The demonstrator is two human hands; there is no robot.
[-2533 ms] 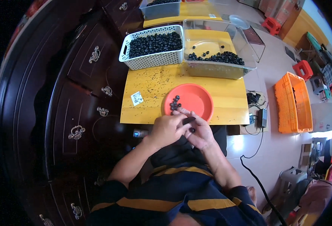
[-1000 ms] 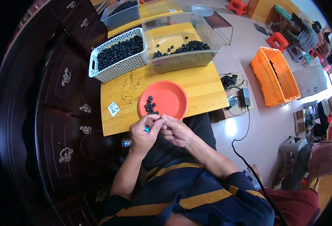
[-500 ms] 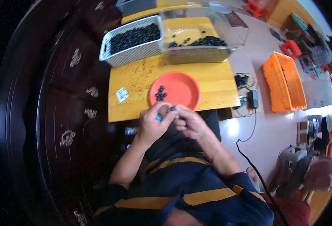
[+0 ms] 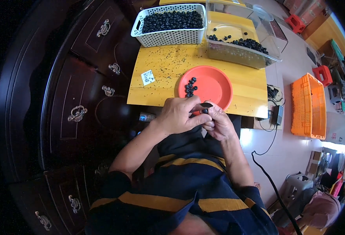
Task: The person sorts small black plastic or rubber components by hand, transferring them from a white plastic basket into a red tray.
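Above the near rim of a red round plate, my two hands meet closely. My left hand is closed around a small knife, whose dark pointed blade sticks out between the hands; its handle is hidden in my fingers. Pinched between the fingertips of my right hand is a small black round piece, just under the blade and partly covered by my fingers. Several black round pieces, some with a ring-like hole, lie on the left side of the plate.
A white perforated basket full of black pieces stands at the back of the yellow table. Beside it, a clear plastic bin holds more. Dark crumbs and a white printed label lie at left. An orange crate stands on the floor.
The whole view has shifted, so table and plate sit farther right and higher. The dark blade now shows between my hands; the blue bit seen earlier in my left hand is hidden.
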